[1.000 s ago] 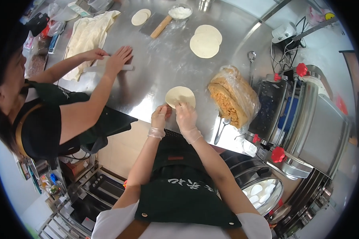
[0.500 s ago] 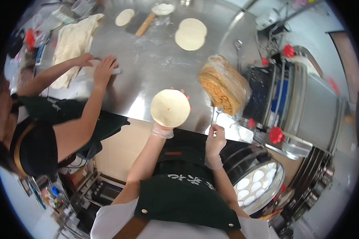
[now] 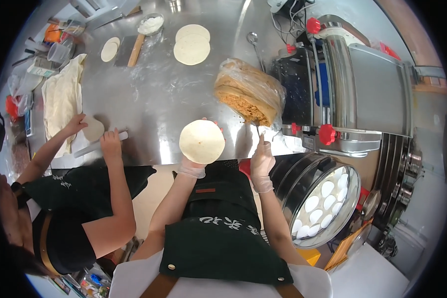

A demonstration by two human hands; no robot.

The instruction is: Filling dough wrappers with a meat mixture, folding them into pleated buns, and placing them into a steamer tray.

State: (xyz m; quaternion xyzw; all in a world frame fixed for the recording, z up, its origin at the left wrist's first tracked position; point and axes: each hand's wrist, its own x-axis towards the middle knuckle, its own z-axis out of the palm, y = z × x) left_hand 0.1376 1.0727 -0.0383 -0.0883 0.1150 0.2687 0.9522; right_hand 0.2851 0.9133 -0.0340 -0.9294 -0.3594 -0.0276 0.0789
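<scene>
A round, flat dough wrapper rests on my left hand, which wears a clear glove. Red fingertips show past the wrapper's far right edge; the palm is hidden under it. My right hand, gloved too, is closed round the handle of a thin metal utensil. Its tip is sunk in the near edge of a brown, crumbly filling, so its shape is hidden. The filling lies in a clear plastic bag on the steel table.
To the left, a co-worker's hands work with a white rolling pin and dough. Flat dough rounds, a wooden-handled scraper and a flour bowl lie farther back. At right stand a roller machine and a steamer holding white rounds.
The view has shifted. My right hand has moved up toward the filling, and the utensil's tip has gone into it. The co-worker's hands have moved apart, one now at the dough.
</scene>
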